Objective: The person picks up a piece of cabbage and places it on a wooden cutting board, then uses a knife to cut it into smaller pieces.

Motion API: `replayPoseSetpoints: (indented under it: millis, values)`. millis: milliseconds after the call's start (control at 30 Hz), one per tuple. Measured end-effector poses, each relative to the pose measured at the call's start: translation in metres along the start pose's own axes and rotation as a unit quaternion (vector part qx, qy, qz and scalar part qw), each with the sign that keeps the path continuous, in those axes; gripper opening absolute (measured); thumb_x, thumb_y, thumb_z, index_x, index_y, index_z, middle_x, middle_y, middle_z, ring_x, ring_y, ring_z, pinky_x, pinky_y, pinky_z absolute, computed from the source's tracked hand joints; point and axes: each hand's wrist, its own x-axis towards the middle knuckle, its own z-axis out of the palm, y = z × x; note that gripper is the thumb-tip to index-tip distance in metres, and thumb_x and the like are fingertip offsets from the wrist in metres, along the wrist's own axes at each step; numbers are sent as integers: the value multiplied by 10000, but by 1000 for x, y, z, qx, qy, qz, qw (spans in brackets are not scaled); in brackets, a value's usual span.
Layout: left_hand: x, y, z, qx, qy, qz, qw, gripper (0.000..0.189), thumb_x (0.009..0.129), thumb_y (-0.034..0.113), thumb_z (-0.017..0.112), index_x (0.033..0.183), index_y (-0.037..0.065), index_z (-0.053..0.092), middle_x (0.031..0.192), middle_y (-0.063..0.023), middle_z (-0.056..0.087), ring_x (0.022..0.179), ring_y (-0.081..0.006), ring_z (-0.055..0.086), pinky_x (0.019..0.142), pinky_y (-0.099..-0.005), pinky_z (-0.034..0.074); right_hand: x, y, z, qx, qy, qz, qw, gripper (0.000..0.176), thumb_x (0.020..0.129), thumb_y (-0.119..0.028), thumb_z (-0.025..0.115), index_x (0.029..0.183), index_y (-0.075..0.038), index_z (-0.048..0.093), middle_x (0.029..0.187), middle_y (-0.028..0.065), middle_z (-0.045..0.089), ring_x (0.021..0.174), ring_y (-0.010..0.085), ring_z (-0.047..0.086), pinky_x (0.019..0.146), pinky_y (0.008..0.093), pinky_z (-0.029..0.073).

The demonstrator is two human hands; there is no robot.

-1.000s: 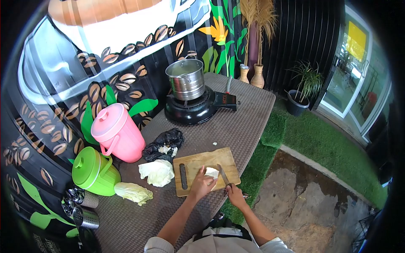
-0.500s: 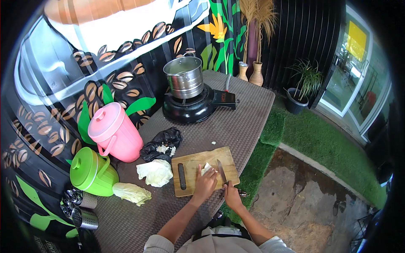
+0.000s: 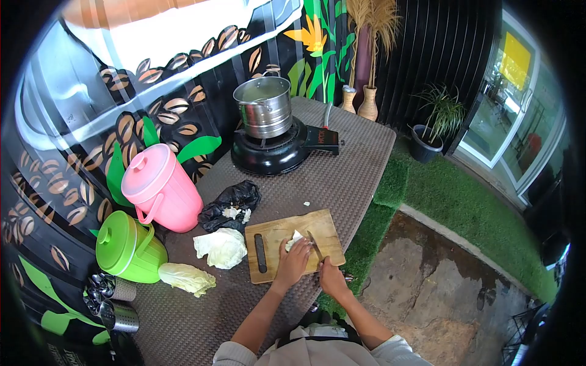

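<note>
A wooden cutting board [image 3: 271, 270] lies near the table's edge, with a small pale cabbage piece [image 3: 295, 237] on it. My left hand [image 3: 293, 262] holds that piece down, its fingers curled over it and hiding part of it. In my right hand [image 3: 333, 278] is a knife [image 3: 314, 245], gripped by the handle. Its blade points away from me, right beside the cabbage piece and the left fingertips. To the left of the board lie a cabbage [image 3: 221, 249] and an elongated napa cabbage [image 3: 187, 279].
Behind the board are a black plastic bag [image 3: 235, 198] with scraps and a steel pot [image 3: 263, 110] on a black portable stove [image 3: 268, 154]. Pink [image 3: 163, 189] and green [image 3: 131, 247] lidded jugs stand left, near a metal utensil holder [image 3: 120, 315]. The table's edge [image 3: 370, 201] runs along the right.
The knife has shifted slightly left, and its blade is now closer to the left fingertips and the cabbage piece. The view has tilted a little; the other things stay put.
</note>
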Motion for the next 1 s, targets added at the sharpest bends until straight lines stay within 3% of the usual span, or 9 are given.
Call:
replayPoseSetpoints:
  millis: [67,300,367,467,600,667,800,900,1000]
  values:
    - [0,1,-1,10,1,0,1000,279,929,171,453,1159,65,569,1233,-45,547,1237,-159,430,1071,-541,168,6,-10,-16,-18,-69,56,996,250,951,-221,390,1001,24,372,790,323,594,757,512,584,672,575,463]
    - [0,3,-1,-3,9,0,1000,296,923,194,461,1166,75,582,1222,-38,559,1231,-150,437,1071,-575,135,15,-17,-25,-74,-85,28,993,241,941,-207,406,1019,20,386,805,316,603,764,479,611,674,544,492]
    - [1,2,-3,-4,9,-3,1000,297,919,192,469,1167,74,582,1219,-39,562,1227,-153,442,1073,-573,136,7,-28,-26,-104,-115,74,985,268,882,-124,463,1098,25,408,907,302,611,851,439,632,720,484,528]
    - [0,0,-1,-18,2,-4,1000,280,908,186,505,1152,70,578,1222,-44,558,1235,-185,439,1079,-572,115,-2,-25,-3,-119,-73,97,986,336,835,-74,507,1129,39,390,901,293,620,809,428,643,677,465,540]
    - [0,-3,3,-29,0,0,1000,286,907,184,506,1160,70,575,1222,-45,560,1240,-191,435,1084,-568,114,11,-26,3,-97,-87,110,985,408,798,-45,548,1150,59,368,910,288,623,780,418,651,657,465,541]
    - [-1,-1,1,-40,2,0,999,286,907,182,505,1162,72,574,1222,-45,560,1242,-192,434,1085,-567,113,22,-24,-2,-78,-83,71,991,231,904,-141,437,1068,8,371,873,307,615,824,472,618,698,518,512]
    - [-1,-1,4,-38,23,1,999,292,907,195,482,1129,49,600,1210,-62,572,1234,-188,439,1090,-558,133,27,-22,-9,-95,-103,55,989,254,894,-135,446,1084,14,365,873,309,614,838,474,615,715,518,509]
    - [-1,-1,4,-37,18,1,999,296,908,193,477,1135,46,597,1210,-64,571,1238,-187,435,1093,-549,140,11,-29,-12,-73,-123,91,986,250,887,-120,455,1079,17,372,886,317,609,853,475,612,721,524,507]
    - [0,-2,2,-30,-1,-1,1000,295,906,183,490,1153,51,584,1226,-63,560,1248,-194,424,1098,-540,138,4,-35,3,-52,-59,129,989,231,872,-98,471,1061,16,401,924,323,603,892,469,607,743,522,505]
